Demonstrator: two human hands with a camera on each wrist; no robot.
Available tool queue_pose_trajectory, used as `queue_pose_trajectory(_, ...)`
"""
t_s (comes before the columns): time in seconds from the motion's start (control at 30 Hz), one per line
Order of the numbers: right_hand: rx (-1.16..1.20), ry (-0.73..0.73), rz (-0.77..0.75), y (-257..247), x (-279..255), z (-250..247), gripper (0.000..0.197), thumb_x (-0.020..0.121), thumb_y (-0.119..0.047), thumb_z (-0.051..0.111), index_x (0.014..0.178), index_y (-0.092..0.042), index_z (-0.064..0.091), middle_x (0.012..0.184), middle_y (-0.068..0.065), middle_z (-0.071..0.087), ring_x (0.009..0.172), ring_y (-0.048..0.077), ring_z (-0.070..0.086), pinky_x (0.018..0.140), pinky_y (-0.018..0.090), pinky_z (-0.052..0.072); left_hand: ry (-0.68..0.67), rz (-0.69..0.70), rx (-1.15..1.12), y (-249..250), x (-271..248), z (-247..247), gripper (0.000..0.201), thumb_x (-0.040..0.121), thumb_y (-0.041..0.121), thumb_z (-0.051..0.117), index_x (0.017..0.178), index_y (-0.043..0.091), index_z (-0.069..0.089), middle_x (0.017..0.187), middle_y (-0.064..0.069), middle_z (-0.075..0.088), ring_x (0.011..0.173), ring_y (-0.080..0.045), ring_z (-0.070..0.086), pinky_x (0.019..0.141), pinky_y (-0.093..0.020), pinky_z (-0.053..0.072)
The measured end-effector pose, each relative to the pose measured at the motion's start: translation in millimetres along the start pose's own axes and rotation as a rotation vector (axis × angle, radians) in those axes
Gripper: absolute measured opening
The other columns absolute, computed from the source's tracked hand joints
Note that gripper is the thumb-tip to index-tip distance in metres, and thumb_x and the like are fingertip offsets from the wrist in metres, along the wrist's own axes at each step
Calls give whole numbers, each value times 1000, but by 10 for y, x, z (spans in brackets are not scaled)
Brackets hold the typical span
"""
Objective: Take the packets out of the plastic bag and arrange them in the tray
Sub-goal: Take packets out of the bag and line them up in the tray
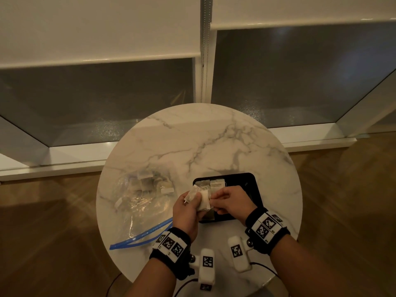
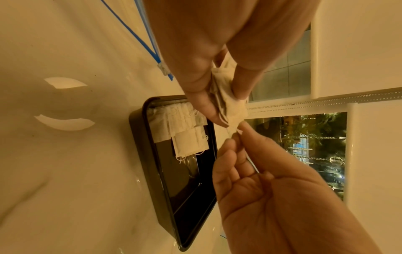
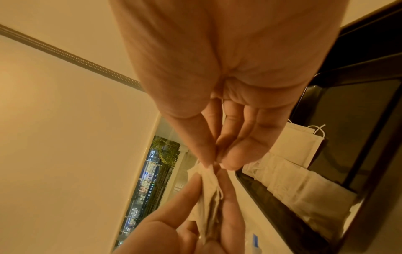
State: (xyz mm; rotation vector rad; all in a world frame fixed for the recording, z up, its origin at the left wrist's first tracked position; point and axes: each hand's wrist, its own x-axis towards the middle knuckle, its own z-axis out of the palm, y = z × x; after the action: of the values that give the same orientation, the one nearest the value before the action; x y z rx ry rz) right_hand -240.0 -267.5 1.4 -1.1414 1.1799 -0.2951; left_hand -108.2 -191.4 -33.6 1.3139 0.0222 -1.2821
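The left hand (image 1: 186, 207) grips a small bunch of packets (image 1: 198, 198), thumb on one face and fingers curled round the other, holding it just above the near left corner of the tray (image 1: 252, 187). Left of the tray, the plastic bag (image 1: 141, 202) lies flat on the worktop (image 1: 214, 142), its blue zip edge (image 1: 141, 236) toward the person and several more packets (image 1: 147, 182) visible through the film at its far end. The tray itself is black and sits on the near right part of the round marble worktop; inside it, packets already laid down (image 1: 214, 184) lie side by side along its far left end, their thin strings trailing, and more run down its left side in the wrist views. The right hand (image 1: 230, 203) hovers over the tray's left half, thumb and forefinger pinching a corner of the bunch the left hand holds, the other fingers loosely bent. Behind the tray, beyond the worktop, roller blinds (image 1: 96, 26) hang part-way down over a window (image 1: 289, 78).
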Motion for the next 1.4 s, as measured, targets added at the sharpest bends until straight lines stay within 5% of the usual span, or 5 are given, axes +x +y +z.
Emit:
queue_pose_trajectory(0.27,-56,-18,-17,-4,-43,121,16,83,-10,76,92,2,69,70,10,67,59,13,63,55,21,54,-63,-18,-4,18,-22,-32,27,101,13,56,125,1,58,113,-22,72,104,-35,71,86,-41,60)
queue_pose_trajectory(0.63,-47,-29,-48,-14,-61,67,10,82,-19,78,84,-11,73,79,12,72,70,17,66,65,28,58,-49,-16,-20,92,-69,-95,29,97,13,62,123,1,59,112,-20,72,97,-29,72,72,-33,60)
queue_pose_trajectory(0.77,-106,-7,-82,33,-52,139,10,80,-15,80,81,-11,71,69,3,70,65,15,66,62,30,58,-46,-13,-18,94,-92,-71,25,92,9,69,113,0,60,98,-16,75,82,-24,74,64,-30,59)
queue_pose_trajectory(1.2,89,-1,-46,95,32,-28,15,83,-9,76,94,-6,66,82,16,71,69,18,69,63,28,57,10,-85,-86,87,-58,-107,33,100,27,59,119,1,60,110,-20,68,92,-24,68,68,-31,60)
queue_pose_trajectory(1.4,178,12,-23,88,79,-126,9,86,-5,71,95,-6,67,79,12,69,67,18,67,63,29,58,57,-105,-110,107,-14,-122,24,101,26,58,112,6,62,88,-10,66,66,-13,61,57,-23,55)
